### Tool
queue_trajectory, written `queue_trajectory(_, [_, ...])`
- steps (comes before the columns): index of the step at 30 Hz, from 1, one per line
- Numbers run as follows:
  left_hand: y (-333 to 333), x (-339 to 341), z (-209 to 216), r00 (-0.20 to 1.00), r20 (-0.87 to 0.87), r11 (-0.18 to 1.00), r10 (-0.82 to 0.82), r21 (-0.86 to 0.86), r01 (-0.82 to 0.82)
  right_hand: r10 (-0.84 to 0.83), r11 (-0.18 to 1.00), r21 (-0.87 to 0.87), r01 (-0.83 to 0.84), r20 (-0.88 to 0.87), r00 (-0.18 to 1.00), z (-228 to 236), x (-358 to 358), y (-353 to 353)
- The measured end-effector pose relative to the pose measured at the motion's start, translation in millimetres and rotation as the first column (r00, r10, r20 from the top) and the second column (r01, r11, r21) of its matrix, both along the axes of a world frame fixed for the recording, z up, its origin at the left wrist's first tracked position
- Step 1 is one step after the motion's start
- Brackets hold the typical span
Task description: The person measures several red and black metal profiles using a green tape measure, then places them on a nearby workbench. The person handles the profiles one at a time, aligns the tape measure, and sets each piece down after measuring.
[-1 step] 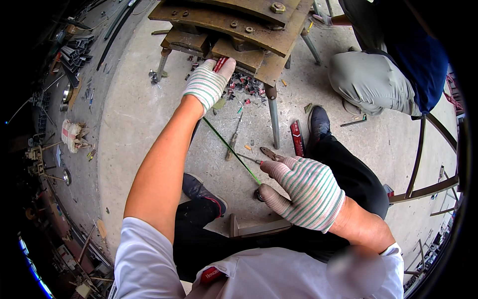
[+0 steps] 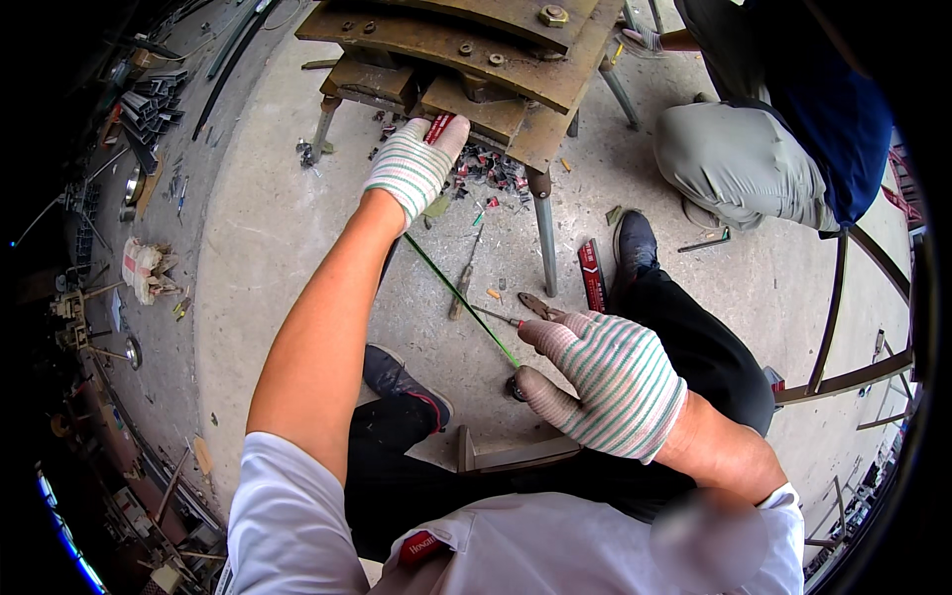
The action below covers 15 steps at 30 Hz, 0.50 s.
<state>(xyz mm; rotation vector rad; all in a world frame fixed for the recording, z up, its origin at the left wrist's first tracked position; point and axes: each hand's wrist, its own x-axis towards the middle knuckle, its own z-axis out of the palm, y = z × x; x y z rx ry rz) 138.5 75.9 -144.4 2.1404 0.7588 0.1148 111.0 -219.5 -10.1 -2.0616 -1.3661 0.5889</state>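
A thin green rod [image 2: 461, 290] ran slantwise above the concrete floor [image 2: 268, 228], its near end pinched in the closed fingers of the gloved right hand [image 2: 605, 382]. Farther off, the gloved left hand [image 2: 412, 164] gripped a red-handled tool [image 2: 437, 127] at the rusty steel bench [image 2: 496, 59].

Green rod [image 2: 461, 290]: far end hidden behind my left hand [image 2: 412, 164]. Co-worker [image 2: 783, 129] cut off by frame top. Floor scraps under table [image 2: 476, 50] too small to tell.
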Motion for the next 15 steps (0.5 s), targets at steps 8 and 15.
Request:
queue_trajectory(8, [8.2, 3.0, -9.1, 0.998, -0.061, 1.0, -0.015, -0.001, 0.015, 0.01, 1.0, -0.019, -0.01, 0.008, 1.0, 1.3, 0.6, 1.0])
queue_trajectory(15, [7.7, 2.8, -7.5, 0.997, -0.073, 1.0, -0.013, 0.013, 0.014, 0.01, 1.0, -0.016, -0.01, 0.007, 1.0, 0.1, 0.4, 0.8])
